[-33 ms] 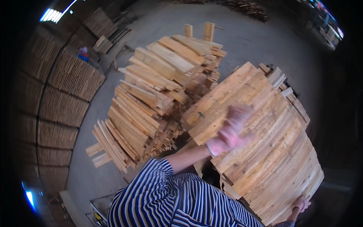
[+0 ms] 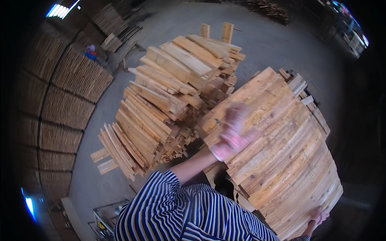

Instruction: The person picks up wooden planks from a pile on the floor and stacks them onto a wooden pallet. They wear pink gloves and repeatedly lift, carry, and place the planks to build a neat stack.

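Note:
My left hand [image 2: 233,130], in a pink glove with a pale cuff, is over the far left part of a wide layer of pale wooden boards [image 2: 277,148]. It is open, thumb held apart from the fingers, and smeared by motion; whether it touches the wood I cannot tell. The boards lie side by side, their long edges close together. Down at the right, my right hand [image 2: 319,217] rests at the end edge of the nearest boards, its fingers lying against the wood and partly hard to make out.
Left of the boards stands a big heap of loose planks [image 2: 161,100] in uneven layers. Tall stacks of thin slats [image 2: 66,100] line the left side. More wood pieces [image 2: 297,84] lie beyond the boards, and a metal-framed cart [image 2: 104,217] is at the lower left.
My left hand has swept a little to the left across the boards. My right hand keeps its place at the board ends. The whole view has shifted slightly.

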A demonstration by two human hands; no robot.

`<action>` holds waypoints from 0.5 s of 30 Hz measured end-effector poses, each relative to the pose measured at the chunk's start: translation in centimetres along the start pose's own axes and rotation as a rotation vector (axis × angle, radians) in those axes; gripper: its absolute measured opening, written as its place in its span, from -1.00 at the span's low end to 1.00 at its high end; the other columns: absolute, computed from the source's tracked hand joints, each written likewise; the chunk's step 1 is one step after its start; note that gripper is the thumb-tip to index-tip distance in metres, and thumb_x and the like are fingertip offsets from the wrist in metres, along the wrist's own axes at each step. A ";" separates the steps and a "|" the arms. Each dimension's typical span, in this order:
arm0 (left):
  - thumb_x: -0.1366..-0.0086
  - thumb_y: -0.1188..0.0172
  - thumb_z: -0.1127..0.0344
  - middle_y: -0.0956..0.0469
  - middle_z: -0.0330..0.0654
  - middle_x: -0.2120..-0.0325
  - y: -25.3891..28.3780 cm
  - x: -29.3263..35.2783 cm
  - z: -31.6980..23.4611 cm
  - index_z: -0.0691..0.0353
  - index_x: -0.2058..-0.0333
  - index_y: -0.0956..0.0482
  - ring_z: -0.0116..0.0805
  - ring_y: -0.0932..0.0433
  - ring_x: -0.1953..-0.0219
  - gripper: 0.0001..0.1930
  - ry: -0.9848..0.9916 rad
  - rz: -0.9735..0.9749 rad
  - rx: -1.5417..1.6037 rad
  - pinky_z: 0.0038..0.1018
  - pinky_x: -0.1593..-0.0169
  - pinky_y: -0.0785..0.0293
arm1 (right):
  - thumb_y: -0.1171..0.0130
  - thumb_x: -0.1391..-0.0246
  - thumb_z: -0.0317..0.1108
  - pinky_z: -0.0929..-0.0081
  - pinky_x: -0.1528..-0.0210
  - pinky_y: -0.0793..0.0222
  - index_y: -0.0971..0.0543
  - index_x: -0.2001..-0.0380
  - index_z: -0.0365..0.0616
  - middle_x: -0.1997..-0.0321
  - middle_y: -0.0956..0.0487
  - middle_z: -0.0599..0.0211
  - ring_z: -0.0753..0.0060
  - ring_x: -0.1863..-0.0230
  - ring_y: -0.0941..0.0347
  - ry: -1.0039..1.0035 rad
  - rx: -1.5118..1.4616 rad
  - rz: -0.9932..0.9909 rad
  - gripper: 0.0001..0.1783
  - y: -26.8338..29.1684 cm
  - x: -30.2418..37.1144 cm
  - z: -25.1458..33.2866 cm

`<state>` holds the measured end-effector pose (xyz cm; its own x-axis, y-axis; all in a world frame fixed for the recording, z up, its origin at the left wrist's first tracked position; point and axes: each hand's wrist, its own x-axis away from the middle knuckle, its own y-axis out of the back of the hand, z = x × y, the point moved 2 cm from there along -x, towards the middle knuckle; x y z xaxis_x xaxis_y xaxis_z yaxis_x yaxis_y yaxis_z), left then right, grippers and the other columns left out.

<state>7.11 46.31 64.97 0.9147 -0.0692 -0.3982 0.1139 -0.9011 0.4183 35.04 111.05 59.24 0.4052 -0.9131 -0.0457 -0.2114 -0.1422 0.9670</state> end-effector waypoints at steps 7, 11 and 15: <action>0.20 -0.44 -0.58 0.26 0.33 -0.50 22.6 -0.7 23.3 0.32 -0.50 0.28 0.11 0.16 -0.56 0.58 1.293 -0.667 -0.283 -0.23 -0.52 0.04 | -0.22 -0.28 -0.34 0.13 -0.49 -0.14 -0.27 -0.47 0.07 -0.56 -0.15 -0.06 -0.07 -0.54 -0.12 0.854 -0.613 -0.187 -0.28 11.3 17.0 25.5; 0.13 -0.50 -0.41 0.32 0.27 -0.52 23.7 -2.2 30.7 0.19 -0.51 0.42 0.12 0.15 -0.56 0.54 1.410 -0.640 -0.305 -0.26 -0.52 0.00 | -0.27 -0.20 -0.38 0.15 -0.36 -0.35 -0.31 -0.44 0.01 -0.54 -0.21 0.00 -0.08 -0.47 -0.25 1.274 -0.730 -0.145 -0.26 19.7 29.8 36.5; 0.01 -0.49 0.05 0.16 0.24 -0.50 24.5 -0.4 34.3 0.12 -0.52 0.33 0.14 -0.21 -0.43 0.32 1.307 -0.815 -0.228 -0.18 -0.40 -0.30 | -0.34 -0.11 -0.45 0.19 -0.33 -0.43 -0.37 -0.40 0.00 -0.51 -0.27 0.03 -0.03 -0.42 -0.33 1.648 -0.839 -0.077 -0.23 24.4 41.4 44.5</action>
<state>-3.81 9.54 47.36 0.2552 0.9052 0.3399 0.6733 -0.4186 0.6094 7.09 52.80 69.76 0.8515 0.4094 -0.3278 0.0816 0.5140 0.8539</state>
